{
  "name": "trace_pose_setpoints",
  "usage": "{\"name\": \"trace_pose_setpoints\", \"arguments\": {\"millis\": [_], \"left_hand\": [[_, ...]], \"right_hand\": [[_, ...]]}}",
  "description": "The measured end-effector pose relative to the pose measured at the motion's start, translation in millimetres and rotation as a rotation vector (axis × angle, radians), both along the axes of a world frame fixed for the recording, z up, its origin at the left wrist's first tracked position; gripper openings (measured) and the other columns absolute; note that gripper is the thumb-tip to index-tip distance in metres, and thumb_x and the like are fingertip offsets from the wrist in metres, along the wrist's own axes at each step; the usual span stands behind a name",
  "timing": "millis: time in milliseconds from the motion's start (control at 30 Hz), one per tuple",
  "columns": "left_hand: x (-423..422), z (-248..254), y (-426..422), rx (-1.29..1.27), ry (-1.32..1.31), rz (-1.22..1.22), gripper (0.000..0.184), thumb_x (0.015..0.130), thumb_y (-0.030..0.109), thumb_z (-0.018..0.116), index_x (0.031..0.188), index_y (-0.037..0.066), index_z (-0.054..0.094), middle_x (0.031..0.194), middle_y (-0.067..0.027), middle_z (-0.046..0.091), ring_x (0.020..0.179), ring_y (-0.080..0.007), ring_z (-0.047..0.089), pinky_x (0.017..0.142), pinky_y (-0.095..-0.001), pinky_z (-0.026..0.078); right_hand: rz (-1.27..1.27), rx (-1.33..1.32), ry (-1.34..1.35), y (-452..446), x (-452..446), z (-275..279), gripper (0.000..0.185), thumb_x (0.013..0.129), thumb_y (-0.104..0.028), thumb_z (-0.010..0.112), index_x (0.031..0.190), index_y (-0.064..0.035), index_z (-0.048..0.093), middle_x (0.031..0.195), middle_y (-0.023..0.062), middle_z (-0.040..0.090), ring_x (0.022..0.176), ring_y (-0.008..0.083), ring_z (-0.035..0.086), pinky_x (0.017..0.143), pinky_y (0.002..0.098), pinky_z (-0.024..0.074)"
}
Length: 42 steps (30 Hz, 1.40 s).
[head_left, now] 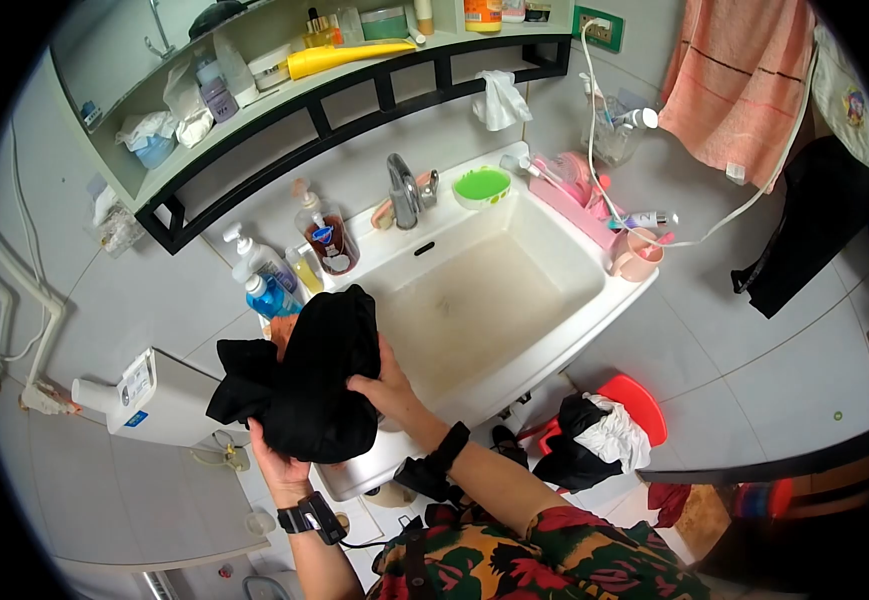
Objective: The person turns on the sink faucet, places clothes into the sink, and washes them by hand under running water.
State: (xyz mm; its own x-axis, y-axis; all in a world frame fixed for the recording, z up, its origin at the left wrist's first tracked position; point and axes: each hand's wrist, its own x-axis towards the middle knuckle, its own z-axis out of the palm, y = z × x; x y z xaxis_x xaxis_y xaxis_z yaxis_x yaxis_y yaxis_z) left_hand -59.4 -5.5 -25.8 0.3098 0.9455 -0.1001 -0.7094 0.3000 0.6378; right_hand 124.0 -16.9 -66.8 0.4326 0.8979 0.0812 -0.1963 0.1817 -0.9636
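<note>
A bunched black cloth (319,385) is held up over the left front corner of the white sink (494,270). My left hand (279,465) grips its lower left side from below, the fingers partly hidden by the fabric. On the right side, my right hand (384,385) holds the same cloth, with its thumb on top and the other fingers partly covered. The cloth hides part of the sink's left rim. Behind the basin stands a chrome faucet (404,192).
Soap bottles (269,265) stand left of the sink. A green dish (481,186), a pink holder (574,205) and a pink cup (636,255) sit on its rim. Below right, a red stool (644,405) bears clothes. A black-framed shelf (334,125) overhangs the sink.
</note>
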Motion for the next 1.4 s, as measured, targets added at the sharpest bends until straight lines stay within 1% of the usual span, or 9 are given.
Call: {"name": "trace_pose_setpoints", "arguments": {"millis": [467, 567, 667, 867, 967, 1067, 1100, 1200, 1400], "left_hand": [[-1, 0, 0, -0.010, 0.008, -0.003, 0.056, 0.084, 0.045, 0.044, 0.122, 0.004, 0.039, 0.120, -0.0131, 0.048, 0.106, -0.0265, 0.050, 0.089, -0.0379, 0.043], [-3, 0, 0, 0.021, 0.010, -0.060, 0.056, 0.085, 0.045, 0.043, 0.125, 0.006, 0.038, 0.123, -0.0115, 0.045, 0.110, -0.0261, 0.046, 0.093, -0.0369, 0.039], [2, 2, -1, 0.006, 0.016, 0.006, 0.055, 0.086, 0.045, 0.041, 0.125, 0.007, 0.037, 0.124, -0.0116, 0.045, 0.110, -0.0263, 0.046, 0.093, -0.0365, 0.039], [4, 6, -7, -0.003, 0.005, 0.042, 0.055, 0.084, 0.045, 0.044, 0.122, 0.005, 0.040, 0.121, -0.0122, 0.047, 0.107, -0.0269, 0.049, 0.087, -0.0373, 0.044], [5, 4, -8, 0.007, -0.020, 0.070, 0.055, 0.084, 0.045, 0.044, 0.122, 0.006, 0.040, 0.122, -0.0122, 0.046, 0.108, -0.0271, 0.048, 0.089, -0.0375, 0.043], [8, 6, -7, -0.007, 0.017, 0.110, 0.055, 0.085, 0.046, 0.042, 0.123, 0.006, 0.040, 0.122, -0.0125, 0.046, 0.108, -0.0275, 0.048, 0.088, -0.0375, 0.044], [9, 7, -9, -0.015, 0.020, 0.110, 0.055, 0.085, 0.046, 0.042, 0.123, 0.006, 0.040, 0.122, -0.0125, 0.046, 0.108, -0.0275, 0.048, 0.088, -0.0375, 0.044], [12, 10, -12, -0.009, -0.002, 0.116, 0.056, 0.086, 0.046, 0.040, 0.124, 0.006, 0.038, 0.124, -0.0122, 0.044, 0.109, -0.0277, 0.047, 0.090, -0.0386, 0.042], [8, 2, -6, -0.019, -0.006, 0.130, 0.054, 0.086, 0.046, 0.039, 0.124, 0.006, 0.038, 0.124, -0.0115, 0.044, 0.109, -0.0278, 0.047, 0.091, -0.0387, 0.040]], "right_hand": [[0.021, 0.023, 0.013, -2, 1, -2, 0.084, 0.060, -0.010, 0.063, 0.130, 0.0042, 0.018, 0.125, 0.0212, 0.037, 0.117, 0.0284, 0.036, 0.099, 0.0313, 0.0266], [0.012, -0.016, 0.045, -3, -2, -7, 0.084, 0.063, -0.008, 0.067, 0.132, -0.0008, 0.019, 0.125, 0.0151, 0.037, 0.117, 0.0225, 0.035, 0.098, 0.0296, 0.0272], [-0.031, 0.054, -0.065, -2, -2, -19, 0.084, 0.068, -0.018, 0.069, 0.132, -0.0011, 0.018, 0.126, 0.0153, 0.037, 0.117, 0.0229, 0.035, 0.097, 0.0300, 0.0275], [0.020, 0.080, -0.162, -8, 15, -28, 0.073, 0.081, -0.034, 0.054, 0.130, 0.0070, 0.017, 0.125, 0.0226, 0.037, 0.115, 0.0289, 0.039, 0.096, 0.0324, 0.0302], [0.169, -0.145, 0.100, -18, 33, -30, 0.059, 0.084, -0.035, 0.050, 0.124, 0.0037, 0.033, 0.111, 0.0197, 0.051, 0.101, 0.0274, 0.050, 0.086, 0.0326, 0.0381], [0.176, -0.193, -0.404, -40, 57, -33, 0.044, 0.082, -0.039, 0.050, 0.108, -0.0042, 0.052, 0.093, 0.0154, 0.059, 0.084, 0.0267, 0.057, 0.077, 0.0328, 0.0424], [0.179, -0.201, -0.401, -50, 65, -35, 0.044, 0.082, -0.039, 0.050, 0.108, -0.0042, 0.052, 0.093, 0.0154, 0.059, 0.084, 0.0267, 0.057, 0.077, 0.0328, 0.0424], [0.521, -0.584, -1.180, -76, 88, -30, 0.043, 0.078, -0.046, 0.047, 0.105, -0.0136, 0.057, 0.104, 0.0121, 0.058, 0.098, 0.0280, 0.053, 0.091, 0.0441, 0.0329], [0.363, -0.569, -1.407, -101, 143, -24, 0.057, 0.073, -0.058, 0.047, 0.104, -0.0116, 0.059, 0.101, 0.0115, 0.058, 0.104, 0.0254, 0.048, 0.099, 0.0450, 0.0215]]}}
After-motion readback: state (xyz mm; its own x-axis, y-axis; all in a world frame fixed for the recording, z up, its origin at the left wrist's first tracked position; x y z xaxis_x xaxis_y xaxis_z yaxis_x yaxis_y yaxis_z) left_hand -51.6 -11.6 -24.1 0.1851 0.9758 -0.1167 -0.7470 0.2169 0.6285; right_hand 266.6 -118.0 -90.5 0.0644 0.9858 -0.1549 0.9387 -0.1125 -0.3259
